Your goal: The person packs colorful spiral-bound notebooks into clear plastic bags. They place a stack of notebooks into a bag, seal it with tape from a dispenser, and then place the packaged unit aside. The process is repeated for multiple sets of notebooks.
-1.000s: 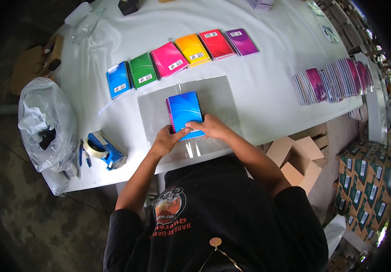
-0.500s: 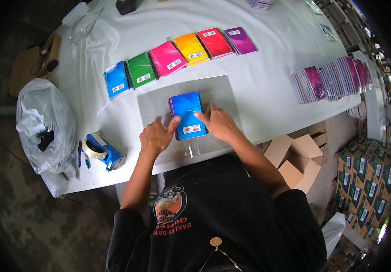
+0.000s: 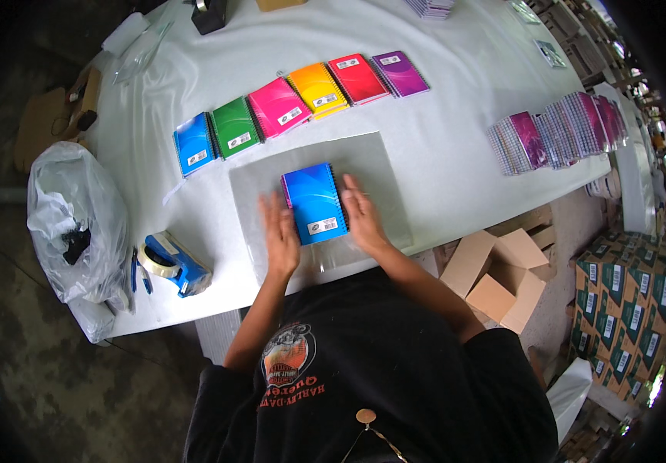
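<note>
A blue spiral notebook (image 3: 311,202) lies on a clear plastic sheet (image 3: 375,158) in front of me, its coil on the right. A purple edge peeks out at its left side, so another notebook seems to be beneath it. My left hand (image 3: 279,234) is along the left side, fingers stretched out and holding nothing. Along the coil side, my right hand (image 3: 361,217) is open too, fingers extended. Whether either palm touches the notebook edges is hard to tell.
Beyond the sheet runs a row of notebooks: blue (image 3: 194,143), green (image 3: 234,127), pink (image 3: 279,106), yellow (image 3: 316,86), red (image 3: 357,76) and purple (image 3: 400,73). A tape dispenser (image 3: 182,266) and plastic bag (image 3: 78,208) stand left. Notebook stacks (image 3: 529,143) line the right edge; an open carton (image 3: 495,289) sits below.
Both hands have shifted from thumbs over the blue notebook's cover to flat along its sides. The notebook now looks slightly turned. The whole view has tilted a little.
</note>
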{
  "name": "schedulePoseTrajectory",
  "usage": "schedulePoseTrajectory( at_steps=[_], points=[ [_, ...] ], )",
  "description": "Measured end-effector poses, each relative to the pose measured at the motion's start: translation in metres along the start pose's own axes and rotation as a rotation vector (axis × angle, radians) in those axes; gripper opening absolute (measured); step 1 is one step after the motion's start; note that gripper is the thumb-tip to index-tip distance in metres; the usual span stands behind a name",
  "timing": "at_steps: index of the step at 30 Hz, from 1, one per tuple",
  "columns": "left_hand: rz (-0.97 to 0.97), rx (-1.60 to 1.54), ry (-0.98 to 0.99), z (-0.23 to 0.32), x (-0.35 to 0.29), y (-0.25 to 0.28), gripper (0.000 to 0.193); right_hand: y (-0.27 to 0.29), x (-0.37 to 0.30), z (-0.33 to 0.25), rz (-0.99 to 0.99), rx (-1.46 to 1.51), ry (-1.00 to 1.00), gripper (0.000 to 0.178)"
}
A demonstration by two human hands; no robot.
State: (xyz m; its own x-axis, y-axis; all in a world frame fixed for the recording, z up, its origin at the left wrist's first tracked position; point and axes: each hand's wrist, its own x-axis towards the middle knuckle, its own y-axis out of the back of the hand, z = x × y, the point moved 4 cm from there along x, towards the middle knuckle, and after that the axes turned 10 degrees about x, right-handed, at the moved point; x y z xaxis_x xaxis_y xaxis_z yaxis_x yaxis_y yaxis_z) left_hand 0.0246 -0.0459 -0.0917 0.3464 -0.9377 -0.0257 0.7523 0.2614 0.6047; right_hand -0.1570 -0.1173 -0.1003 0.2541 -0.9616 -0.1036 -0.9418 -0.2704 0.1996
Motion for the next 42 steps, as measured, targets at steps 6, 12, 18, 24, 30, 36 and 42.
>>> schedulePoseTrajectory(
  at_steps=[6, 12, 18, 24, 30, 36, 42],
  points=[
    [0.248, 0.86, 0.105, -0.033, -0.028, -0.007, 0.053, 0.039, -0.013, 0.024, 0.395, -0.814, 0.147, 0.037],
    [0.369, 0.682, 0.145, -0.027, -0.016, 0.005, 0.041, 0.038, -0.012, 0.021, 0.386, -0.716, 0.217, 0.036],
    [0.343, 0.053, 0.207, -0.002, -0.002, 0.02, 0.056, 0.044, -0.005, 0.007, 0.341, -0.508, 0.095, 0.033],
    [0.08, -0.247, 0.434, -0.035, 0.018, 0.041, 0.058, 0.038, -0.002, 0.015, 0.354, -0.6, 0.362, 0.037],
    [-0.033, -0.125, 0.36, -0.027, 0.013, 0.06, 0.031, 0.053, 0.01, 0.01, 0.408, -0.11, -0.028, 0.037],
    [-0.347, 0.075, 0.36, -0.014, 0.004, 0.078, 0.021, 0.075, 0.021, -0.007, 0.065, 0.023, -0.215, 0.033],
    [-0.162, -0.081, -0.216, 0.032, 0.018, 0.056, 0.008, 0.041, 0.023, -0.034, -0.21, 0.083, 0.082, 0.023]
  ],
)
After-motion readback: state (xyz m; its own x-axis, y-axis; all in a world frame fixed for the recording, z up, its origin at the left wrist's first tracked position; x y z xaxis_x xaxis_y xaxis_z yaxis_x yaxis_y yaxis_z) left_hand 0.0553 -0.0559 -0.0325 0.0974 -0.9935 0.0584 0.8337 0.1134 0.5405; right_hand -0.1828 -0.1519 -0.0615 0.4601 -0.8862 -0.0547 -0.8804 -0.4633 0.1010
